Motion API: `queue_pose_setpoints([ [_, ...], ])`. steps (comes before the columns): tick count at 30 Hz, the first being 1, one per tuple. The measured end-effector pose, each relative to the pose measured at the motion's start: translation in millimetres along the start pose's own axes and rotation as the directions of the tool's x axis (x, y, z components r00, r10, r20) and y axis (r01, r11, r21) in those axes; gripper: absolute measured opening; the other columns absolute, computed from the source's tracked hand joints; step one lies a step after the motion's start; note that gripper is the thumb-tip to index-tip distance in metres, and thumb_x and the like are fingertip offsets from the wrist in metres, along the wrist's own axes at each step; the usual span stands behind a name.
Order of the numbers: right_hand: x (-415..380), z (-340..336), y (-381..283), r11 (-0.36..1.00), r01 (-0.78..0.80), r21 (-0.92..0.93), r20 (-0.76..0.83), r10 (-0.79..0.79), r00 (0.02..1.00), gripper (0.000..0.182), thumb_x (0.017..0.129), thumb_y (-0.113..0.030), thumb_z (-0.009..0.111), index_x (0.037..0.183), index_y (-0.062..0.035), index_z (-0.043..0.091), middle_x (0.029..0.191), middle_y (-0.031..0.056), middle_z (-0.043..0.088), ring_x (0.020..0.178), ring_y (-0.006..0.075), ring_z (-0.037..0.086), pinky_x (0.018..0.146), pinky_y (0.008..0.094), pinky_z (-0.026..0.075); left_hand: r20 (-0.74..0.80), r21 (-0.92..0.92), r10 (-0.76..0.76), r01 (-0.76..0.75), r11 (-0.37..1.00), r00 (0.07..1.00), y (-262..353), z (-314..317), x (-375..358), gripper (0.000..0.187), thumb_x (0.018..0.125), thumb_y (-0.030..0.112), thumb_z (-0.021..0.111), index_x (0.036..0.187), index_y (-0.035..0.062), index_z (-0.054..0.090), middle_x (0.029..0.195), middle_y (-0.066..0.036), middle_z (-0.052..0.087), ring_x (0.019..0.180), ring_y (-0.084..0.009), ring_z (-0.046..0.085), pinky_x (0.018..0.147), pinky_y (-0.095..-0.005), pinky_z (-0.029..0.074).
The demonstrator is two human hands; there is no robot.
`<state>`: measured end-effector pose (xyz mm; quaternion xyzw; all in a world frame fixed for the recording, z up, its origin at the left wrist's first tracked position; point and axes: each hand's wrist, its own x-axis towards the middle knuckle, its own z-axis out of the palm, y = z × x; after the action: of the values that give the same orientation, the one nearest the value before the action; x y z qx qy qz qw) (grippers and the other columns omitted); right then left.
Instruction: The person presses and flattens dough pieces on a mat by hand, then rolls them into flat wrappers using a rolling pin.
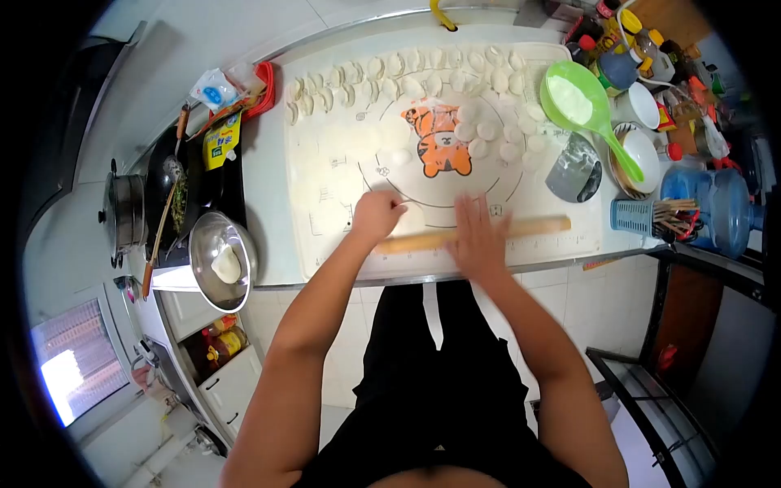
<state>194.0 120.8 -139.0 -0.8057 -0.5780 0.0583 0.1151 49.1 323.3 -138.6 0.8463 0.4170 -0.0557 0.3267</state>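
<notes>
On a white mat (325, 236) with a cartoon tiger print, my right hand (478, 240) lies flat over a wooden rolling pin (537, 228); its fingers are stretched out and slightly blurred. My left hand (378, 215) is closed, thumb and fingers at the edge of a pale round dough wrapper (413, 216) beside the pin. Small dough rounds (486, 130) lie on and around the tiger's right side. Rows of folded dumplings (346, 93) line the far edge. A grey-black scraper-like sheet (575, 169) rests at the mat's right.
To the left are a steel bowl (244, 285) with dough (226, 265), and a wok (163, 207) of chopped greens. At the right stand a green strainer-like scoop (602, 106) of flour, a blue chopstick basket (633, 216), a water jug (724, 207) and several bottles.
</notes>
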Motion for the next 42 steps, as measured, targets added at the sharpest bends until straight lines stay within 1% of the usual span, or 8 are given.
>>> queue_pose_setpoints([
  [3,-9,-4,-3,0.999,-0.030,-0.034,0.166,0.035,0.986,0.079,0.086,-0.046,0.063,0.149,-0.0071,0.036,0.158,0.0094,0.031,0.146,0.0313,0.029,0.103,0.0782,0.018,0.170,-0.297,-0.190,0.234,0.926,0.967,-22,-8,-10,0.020,0.082,0.023,0.073,0.088,0.0036,0.072,0.075,-0.012,0.069,0.071,-0.0258,0.067,0.070,-0.0351,0.053],
  [9,61,15,6,0.999,-0.038,0.005,-0.121,0.038,0.992,0.082,0.082,-0.049,0.065,0.148,-0.0080,0.038,0.158,0.0102,0.031,0.147,0.0339,0.026,0.104,0.0780,0.018,-0.057,-0.098,0.126,-0.131,0.987,0.990,6,-5,-1,0.021,0.081,0.022,0.074,0.086,0.0016,0.071,0.075,-0.014,0.068,0.071,-0.0278,0.067,0.070,-0.0369,0.053],
  [11,16,14,4,1.000,-0.020,0.012,-0.038,0.020,0.999,0.083,0.081,-0.050,0.065,0.147,-0.0078,0.039,0.158,0.0091,0.030,0.146,0.0338,0.026,0.103,0.0778,0.018,0.005,0.011,-0.019,0.019,1.000,1.000,-1,-4,-3,0.021,0.080,0.022,0.074,0.085,0.0017,0.071,0.077,-0.014,0.069,0.072,-0.0276,0.068,0.070,-0.0372,0.054],
  [13,-27,-3,-4,1.000,-0.017,-0.003,0.041,0.017,0.999,0.082,0.083,-0.051,0.064,0.148,-0.0077,0.038,0.158,0.0097,0.031,0.146,0.0336,0.027,0.103,0.0782,0.017,0.179,-0.434,-0.363,0.405,0.805,0.914,-20,-8,-11,0.019,0.082,0.022,0.072,0.085,0.0035,0.071,0.077,-0.014,0.069,0.072,-0.0273,0.068,0.068,-0.0369,0.054],
  [18,41,15,-1,0.999,-0.041,0.029,-0.132,0.044,0.990,0.087,0.081,-0.052,0.067,0.149,-0.0082,0.036,0.158,0.0106,0.032,0.147,0.0331,0.027,0.103,0.0784,0.016,0.021,0.006,-0.041,0.041,0.999,0.999,-10,-8,-12,0.024,0.084,0.029,0.070,0.088,0.0045,0.072,0.079,-0.013,0.070,0.069,-0.0283,0.068,0.067,-0.0364,0.053],
  [26,-20,4,-7,0.999,-0.042,-0.006,0.089,0.042,0.995,0.086,0.081,-0.050,0.067,0.149,-0.0070,0.036,0.158,0.0128,0.029,0.147,0.0349,0.025,0.101,0.0796,0.017,0.167,-0.343,-0.278,0.320,0.883,0.946,-28,-10,-23,0.022,0.083,0.022,0.066,0.091,0.0018,0.070,0.078,-0.015,0.070,0.072,-0.0286,0.068,0.068,-0.0381,0.053],
  [30,53,8,-2,0.998,-0.066,-0.005,-0.026,0.066,0.997,0.086,0.082,-0.050,0.066,0.150,-0.0081,0.034,0.158,0.0143,0.030,0.146,0.0360,0.026,0.101,0.0787,0.020,0.011,0.044,-0.131,0.131,0.990,0.991,-10,-9,-12,0.021,0.081,0.023,0.067,0.089,0.0037,0.071,0.080,-0.017,0.070,0.074,-0.0324,0.068,0.070,-0.0405,0.053],
  [42,-23,4,15,0.992,0.026,0.123,-0.083,-0.015,0.996,0.051,0.071,-0.024,0.078,0.117,-0.0105,0.061,0.132,0.0164,0.053,0.128,0.0358,0.047,0.105,0.0627,0.031,-0.248,0.090,-0.020,0.044,0.995,0.968,0,-32,47,0.013,0.080,0.013,0.071,0.090,0.0054,0.072,0.086,-0.016,0.069,0.080,-0.0329,0.066,0.073,-0.0407,0.053],
])
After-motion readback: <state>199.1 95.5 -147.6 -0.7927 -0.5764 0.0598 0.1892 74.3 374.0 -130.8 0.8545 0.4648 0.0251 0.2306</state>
